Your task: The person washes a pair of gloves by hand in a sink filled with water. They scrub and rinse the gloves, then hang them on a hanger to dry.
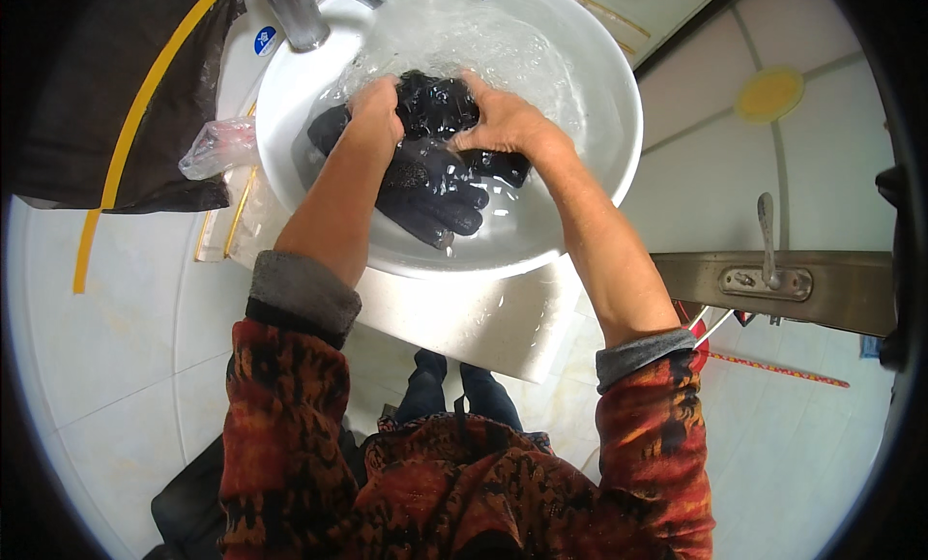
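A round white washbasin [629, 136] in front of me holds rippling water. My left hand [377, 110] grips the left side of a bunched, wet black fabric item [437, 106], its fingertips partly hidden. On the right side of the same bundle, my right hand [504, 121] curls with thumb and fingers around it. A dark knit glove [435, 197] lies just below the hands, its fingers spread toward the basin's front. More black fabric [328, 128] shows in the water left of my left wrist. Where one piece ends and another begins, I cannot tell.
A chrome faucet [304, 23] stands at the basin's back left. Beside the basin sits a clear plastic bag [217, 150]. Black sheeting with a yellow stripe [138, 110] hangs at the left. The pale counter [471, 313] juts toward me. A door handle [766, 241] is at the right.
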### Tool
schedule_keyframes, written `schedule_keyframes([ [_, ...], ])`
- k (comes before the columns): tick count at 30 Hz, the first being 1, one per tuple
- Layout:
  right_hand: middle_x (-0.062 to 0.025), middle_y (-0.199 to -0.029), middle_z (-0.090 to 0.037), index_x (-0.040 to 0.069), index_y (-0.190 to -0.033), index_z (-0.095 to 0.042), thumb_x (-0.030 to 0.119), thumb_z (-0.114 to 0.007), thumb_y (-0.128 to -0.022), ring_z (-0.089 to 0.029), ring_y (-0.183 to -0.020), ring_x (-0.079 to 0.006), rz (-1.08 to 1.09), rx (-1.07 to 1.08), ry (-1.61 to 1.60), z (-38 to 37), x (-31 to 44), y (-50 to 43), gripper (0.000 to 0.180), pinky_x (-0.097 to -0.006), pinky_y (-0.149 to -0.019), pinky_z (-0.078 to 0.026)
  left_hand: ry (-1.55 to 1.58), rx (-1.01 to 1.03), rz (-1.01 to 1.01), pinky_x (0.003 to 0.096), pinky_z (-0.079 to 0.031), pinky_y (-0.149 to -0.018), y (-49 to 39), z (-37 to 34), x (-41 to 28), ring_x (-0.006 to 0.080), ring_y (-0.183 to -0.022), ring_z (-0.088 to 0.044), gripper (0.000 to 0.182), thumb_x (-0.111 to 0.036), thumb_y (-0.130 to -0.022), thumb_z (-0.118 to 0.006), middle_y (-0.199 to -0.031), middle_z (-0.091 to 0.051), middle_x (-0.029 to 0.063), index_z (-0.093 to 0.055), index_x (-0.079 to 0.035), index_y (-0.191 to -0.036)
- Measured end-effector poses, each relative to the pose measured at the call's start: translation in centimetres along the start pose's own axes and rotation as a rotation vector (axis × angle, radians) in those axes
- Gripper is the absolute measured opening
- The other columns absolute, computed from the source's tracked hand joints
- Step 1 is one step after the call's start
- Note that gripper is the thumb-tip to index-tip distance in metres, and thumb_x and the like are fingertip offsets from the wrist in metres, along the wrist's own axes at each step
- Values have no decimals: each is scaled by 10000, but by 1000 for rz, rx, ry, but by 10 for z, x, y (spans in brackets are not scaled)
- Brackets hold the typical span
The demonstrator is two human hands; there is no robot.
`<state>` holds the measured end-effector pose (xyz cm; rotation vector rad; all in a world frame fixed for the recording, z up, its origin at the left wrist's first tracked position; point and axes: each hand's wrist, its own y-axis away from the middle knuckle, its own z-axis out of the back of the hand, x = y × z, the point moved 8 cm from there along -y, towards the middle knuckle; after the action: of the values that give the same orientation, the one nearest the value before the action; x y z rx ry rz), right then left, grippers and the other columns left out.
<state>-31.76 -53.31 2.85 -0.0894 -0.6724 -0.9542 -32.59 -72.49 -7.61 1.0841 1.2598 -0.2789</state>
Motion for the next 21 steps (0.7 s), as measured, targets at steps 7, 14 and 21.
schedule_keyframes([
  [7,-188,-1042,-594,157,-1332,-361,57,-634,-660,-550,-998,-341,-36,-413,18,31,1,2,732,-378,-877,-433,5,102,87,370,-453,-740,59,-23,-16,216,-915,-564,512,-396,-791,-558,-1073,-565,114,-512,-9,-1122],
  [14,-146,-909,-563,141,-1100,-563,83,-561,-594,-561,-856,-344,503,-632,-207,42,66,28,510,-395,-757,-466,325,674,224,365,-515,-707,95,-63,-20,193,-847,-595,308,-312,-867,-463,-932,-595,75,-535,-80,-1056],
  [21,-123,-894,-572,80,-1047,-545,116,-598,-576,-576,-801,-318,664,-637,-105,25,105,46,476,-366,-692,-480,145,787,-405,329,-353,-974,60,-44,-17,185,-1126,-455,366,-157,-909,-422,-1188,-477,97,-388,-77,-1265],
])
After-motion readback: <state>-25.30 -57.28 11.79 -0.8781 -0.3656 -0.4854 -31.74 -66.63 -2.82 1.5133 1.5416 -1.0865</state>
